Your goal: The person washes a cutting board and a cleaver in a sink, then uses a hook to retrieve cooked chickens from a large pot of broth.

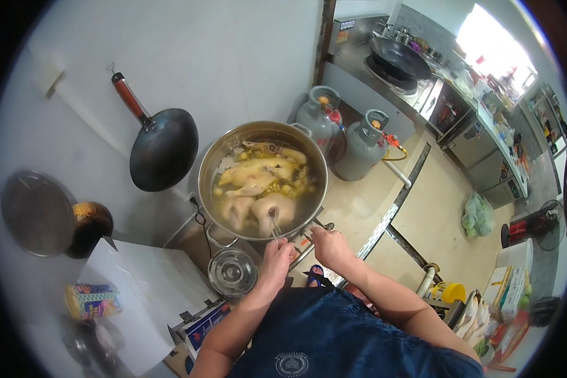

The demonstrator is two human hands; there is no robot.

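Note:
A large metal stockpot [263,126] stands before me, with several whole plucked birds lying in yellowish, oily broth. My left hand [277,261] is closed on a thin metal utensil [276,229], whose far end meets the opening of the nearest bird [273,213]; its exact kind cannot be told. Just right of it, beside the pot's near rim, my right hand [330,243] is closed around a thin metal handle or rod; what that belongs to is unclear. A round transparent lid [233,273] lies below the pot, left of my left hand.
Two grey gas cylinders [359,151] stand on the floor behind the pot at right. A wok [164,150] hangs on the left wall. A white board [156,279] and a yellow-lidded jar [94,301] are at lower left. Another wok [399,59] sits on the far stove.

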